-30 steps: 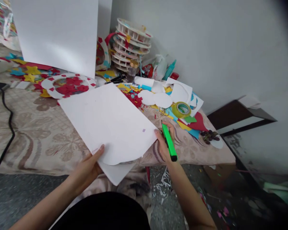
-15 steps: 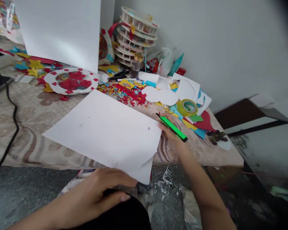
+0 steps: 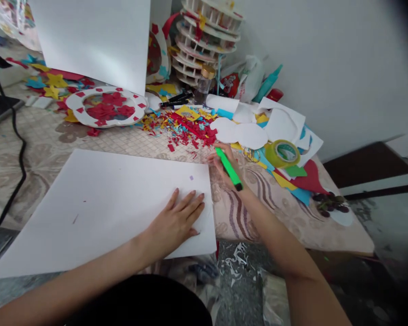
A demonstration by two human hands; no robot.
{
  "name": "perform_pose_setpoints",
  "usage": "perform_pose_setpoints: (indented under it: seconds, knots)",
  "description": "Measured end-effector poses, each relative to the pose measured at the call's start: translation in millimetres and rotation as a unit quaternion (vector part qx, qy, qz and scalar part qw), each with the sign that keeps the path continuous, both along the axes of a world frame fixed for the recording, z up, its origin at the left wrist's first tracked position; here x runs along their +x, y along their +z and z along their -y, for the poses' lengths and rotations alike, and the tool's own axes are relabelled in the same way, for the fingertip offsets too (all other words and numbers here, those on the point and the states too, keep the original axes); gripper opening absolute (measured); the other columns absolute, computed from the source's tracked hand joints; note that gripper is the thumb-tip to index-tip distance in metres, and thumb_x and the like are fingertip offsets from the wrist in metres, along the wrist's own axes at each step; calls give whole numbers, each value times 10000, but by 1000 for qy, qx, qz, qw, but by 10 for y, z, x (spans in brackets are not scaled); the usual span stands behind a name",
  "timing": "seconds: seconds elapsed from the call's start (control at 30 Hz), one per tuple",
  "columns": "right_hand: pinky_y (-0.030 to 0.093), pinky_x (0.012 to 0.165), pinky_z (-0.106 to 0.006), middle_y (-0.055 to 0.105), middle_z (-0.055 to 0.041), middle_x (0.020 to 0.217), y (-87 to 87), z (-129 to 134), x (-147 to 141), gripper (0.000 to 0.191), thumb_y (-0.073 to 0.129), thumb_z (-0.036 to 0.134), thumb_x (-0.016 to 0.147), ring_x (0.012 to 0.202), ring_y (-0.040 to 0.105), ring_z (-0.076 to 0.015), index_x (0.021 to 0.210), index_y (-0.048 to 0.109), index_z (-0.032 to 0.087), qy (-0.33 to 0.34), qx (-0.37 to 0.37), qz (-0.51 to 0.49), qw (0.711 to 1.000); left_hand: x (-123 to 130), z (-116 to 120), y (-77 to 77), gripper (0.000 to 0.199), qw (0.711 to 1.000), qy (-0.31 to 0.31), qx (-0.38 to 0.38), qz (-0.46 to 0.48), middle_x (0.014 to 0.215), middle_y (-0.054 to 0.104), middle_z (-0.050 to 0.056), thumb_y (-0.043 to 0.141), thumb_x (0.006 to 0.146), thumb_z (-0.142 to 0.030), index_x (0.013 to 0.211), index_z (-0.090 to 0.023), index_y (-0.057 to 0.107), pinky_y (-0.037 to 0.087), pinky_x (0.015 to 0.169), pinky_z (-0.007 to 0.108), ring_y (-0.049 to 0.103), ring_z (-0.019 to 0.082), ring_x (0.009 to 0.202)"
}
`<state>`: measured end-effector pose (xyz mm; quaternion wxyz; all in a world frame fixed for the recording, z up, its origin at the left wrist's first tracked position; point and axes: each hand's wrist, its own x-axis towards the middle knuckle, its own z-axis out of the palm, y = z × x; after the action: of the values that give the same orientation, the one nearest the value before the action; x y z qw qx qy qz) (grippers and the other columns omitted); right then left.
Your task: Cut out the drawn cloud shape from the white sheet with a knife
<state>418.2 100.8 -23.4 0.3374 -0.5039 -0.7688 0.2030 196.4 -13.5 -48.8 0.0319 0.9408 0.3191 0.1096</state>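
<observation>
A large sheet of white paper (image 3: 129, 181) lies across the front of the table, its near side over the edge. My left hand (image 3: 180, 217) presses flat on the right part of it with fingers spread. Just past the paper's right edge, my right hand (image 3: 226, 165) is closed around a green and black utility knife (image 3: 228, 168). The blade cannot be made out. A small purple mark (image 3: 191, 178) shows on the sheet, above my left fingertips.
Red, yellow and blue scraps (image 3: 187, 129) are strewn behind the sheet. Yellow tape (image 3: 282, 153), cloud-shaped white paper (image 3: 240, 132) and scissors (image 3: 251, 155) lie to the right. Further back stand a tiered white stack (image 3: 207, 40) and a flower-shaped frame (image 3: 107, 107). A black cable (image 3: 18, 131) runs down the left.
My left hand has moved from the sheet's near edge onto its surface, and the fingers have spread. The sheet has turned and shifted left and nearer. My right hand still grips the knife, off the paper now.
</observation>
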Motion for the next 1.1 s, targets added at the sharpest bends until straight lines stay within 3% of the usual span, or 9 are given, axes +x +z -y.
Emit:
perform_pose_setpoints:
  seconds: [0.1, 0.17, 0.27, 0.47, 0.77, 1.1]
  knots:
    - [533, 773, -323, 658, -28, 859, -57, 240, 70, 369, 402, 503, 1017, 802, 629, -184, 1189, 611, 253, -36, -1, -87, 996, -6, 9, -6, 617, 1000, 4, 4, -1, 1565, 370, 67, 609, 933, -478, 1437, -153, 464, 277, 1179, 552, 370, 284, 1440]
    - [514, 666, -301, 592, 10, 708, -99, 444, 128, 362, 411, 512, 1008, 669, 593, -166, 1169, 611, 256, -38, -45, -173, 983, 1, 20, 3, 610, 1000, 9, 12, 6, 1549, 399, 65, 624, 922, -481, 1420, -156, 487, 295, 1168, 542, 397, 284, 1422]
    - [487, 601, -270, 582, 37, 650, -142, 684, 178, 240, 537, 437, 973, 603, 574, -144, 1101, 622, 253, -37, -130, -204, 970, 33, 38, 17, 616, 999, 21, 26, 12, 1526, 439, 66, 647, 900, -500, 1395, -156, 519, 302, 1161, 537, 422, 291, 1402]
    - [474, 584, -256, 613, 36, 638, -174, 762, 178, 166, 609, 357, 928, 588, 594, -134, 1034, 641, 233, -21, -150, -167, 974, 124, 100, 41, 643, 998, 51, 42, 11, 1488, 499, 71, 692, 844, -554, 1331, -149, 583, 222, 1193, 536, 432, 301, 1387]
    - [487, 617, -255, 654, 24, 750, -198, 734, 185, 146, 608, 315, 924, 652, 622, -131, 1056, 636, 259, -14, -111, -108, 988, 125, 112, 33, 664, 997, 58, 35, 32, 1476, 515, 75, 743, 803, -540, 1314, -143, 596, 43, 1238, 497, 450, 291, 1372]
    - [514, 714, -264, 686, 9, 933, -90, 741, 182, 156, 575, 230, 930, 770, 648, -132, 1073, 630, 264, 33, -75, -54, 995, 133, 110, 40, 612, 998, 56, 13, 20, 1505, 476, 92, 685, 861, -517, 1335, -145, 577, 197, 1201, 557, 422, 313, 1393]
